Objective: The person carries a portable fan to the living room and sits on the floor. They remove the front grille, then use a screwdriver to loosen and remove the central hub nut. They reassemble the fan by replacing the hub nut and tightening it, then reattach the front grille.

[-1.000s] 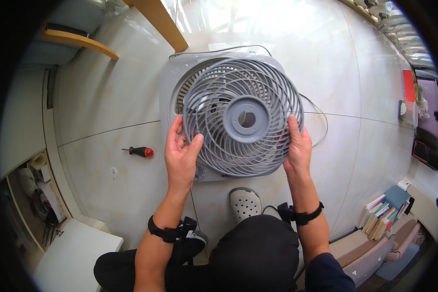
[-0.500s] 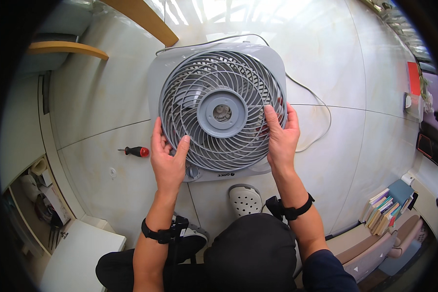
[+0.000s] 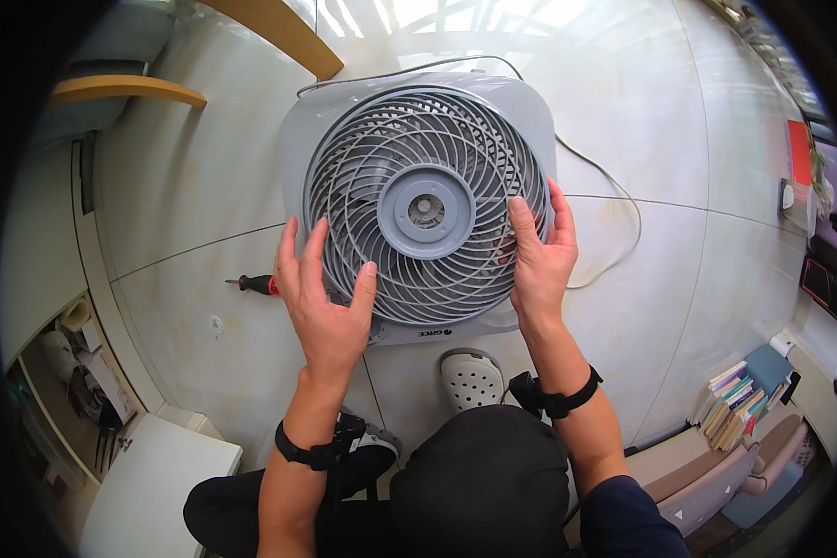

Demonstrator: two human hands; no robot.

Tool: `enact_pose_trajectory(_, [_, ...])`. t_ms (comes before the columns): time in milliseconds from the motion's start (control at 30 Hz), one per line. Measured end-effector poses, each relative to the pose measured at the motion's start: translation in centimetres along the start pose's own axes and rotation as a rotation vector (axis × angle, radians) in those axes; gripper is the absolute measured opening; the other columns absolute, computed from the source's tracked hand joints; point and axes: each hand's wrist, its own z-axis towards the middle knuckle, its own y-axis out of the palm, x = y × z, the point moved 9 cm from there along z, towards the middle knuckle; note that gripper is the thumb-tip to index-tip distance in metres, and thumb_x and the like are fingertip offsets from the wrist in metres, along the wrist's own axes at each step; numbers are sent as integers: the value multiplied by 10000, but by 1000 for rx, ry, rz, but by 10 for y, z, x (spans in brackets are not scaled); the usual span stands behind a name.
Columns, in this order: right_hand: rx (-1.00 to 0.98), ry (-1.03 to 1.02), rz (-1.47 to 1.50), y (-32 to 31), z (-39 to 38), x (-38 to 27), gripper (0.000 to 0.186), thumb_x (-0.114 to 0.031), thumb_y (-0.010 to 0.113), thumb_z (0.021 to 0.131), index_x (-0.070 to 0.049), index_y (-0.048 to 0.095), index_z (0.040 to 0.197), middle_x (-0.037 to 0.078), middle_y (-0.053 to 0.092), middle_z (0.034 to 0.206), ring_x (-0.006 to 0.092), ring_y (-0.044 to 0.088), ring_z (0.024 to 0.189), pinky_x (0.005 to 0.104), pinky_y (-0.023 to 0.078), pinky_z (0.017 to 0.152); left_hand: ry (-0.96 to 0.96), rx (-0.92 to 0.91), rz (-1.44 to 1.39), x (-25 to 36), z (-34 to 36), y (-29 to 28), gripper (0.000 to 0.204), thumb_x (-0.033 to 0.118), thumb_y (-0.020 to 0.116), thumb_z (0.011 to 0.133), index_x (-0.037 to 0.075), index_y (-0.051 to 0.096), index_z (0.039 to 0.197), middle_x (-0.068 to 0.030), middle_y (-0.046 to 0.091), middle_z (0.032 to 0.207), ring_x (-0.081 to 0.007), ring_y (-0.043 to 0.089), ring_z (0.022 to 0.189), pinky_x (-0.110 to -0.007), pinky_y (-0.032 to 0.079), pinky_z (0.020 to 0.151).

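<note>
A box fan (image 3: 298,139) lies face up on the floor in front of me. Its round grey front grille (image 3: 430,296) has curved ribs and a central ring (image 3: 396,212) with an open middle. My right hand (image 3: 541,270) grips the grille's right rim, thumb on the ribs and fingers curled round the outer edge. At the lower left rim, my left hand (image 3: 325,321) is open with its fingers spread; whether it touches the grille I cannot tell. That hand mostly covers a knob on the fan's front edge. A black and red screwdriver (image 3: 253,284) lies left of the fan, its handle end partly hidden.
The fan's cord (image 3: 614,181) loops over the tiles on the right. Wooden chair legs (image 3: 284,37) stand at the far left. An open cabinet door (image 3: 163,484) is at the near left, and books (image 3: 735,405) stand at the right.
My left hand has loosened from the grille's rim and its fingers have spread. The grille has tilted or turned slightly, with its far edge shifted. My right hand keeps its grip.
</note>
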Motion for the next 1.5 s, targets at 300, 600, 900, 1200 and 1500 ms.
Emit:
enact_pose_trajectory(300, [-13,-55,-107,0,-1,-1,644,-175,801,980,0,491,1517,10,670,905,40,586,641,210,455,507,300,-191,-37,50,11,39,438,187,879,788,78,755,1194,-84,655,1323,-307,588,1207,-426,453,1018])
enact_pose_trajectory(600, [54,-752,-853,20,-13,-45,435,-173,845,911,20,709,1277,168,686,1237,245,668,946,334,567,837,343,-252,26,50,12,60,597,313,904,758,96,714,1281,-106,597,1423,-339,536,1338,-482,411,1088])
enact_pose_trajectory(900, [-51,-836,-1041,29,-12,-47,388,-159,848,865,-46,753,1224,154,657,1365,338,572,1217,443,490,1031,364,-246,2,44,12,69,611,314,883,795,92,702,1334,-158,558,1505,-369,522,1379,-508,391,1138])
enact_pose_trajectory(1200, [-172,-885,-1042,32,-9,-30,375,-101,764,925,-83,742,1300,216,565,1520,428,489,1419,499,403,1168,377,-300,6,37,6,72,627,282,869,825,105,680,1396,-169,510,1596,-366,472,1478,-525,366,1181])
enact_pose_trajectory(1500, [-240,-873,-1111,43,-15,-21,359,-68,680,970,-83,725,1326,204,563,1528,433,467,1448,550,337,1209,382,-306,-40,31,8,73,666,288,865,834,85,620,1420,-153,525,1585,-343,467,1489,-534,351,1198])
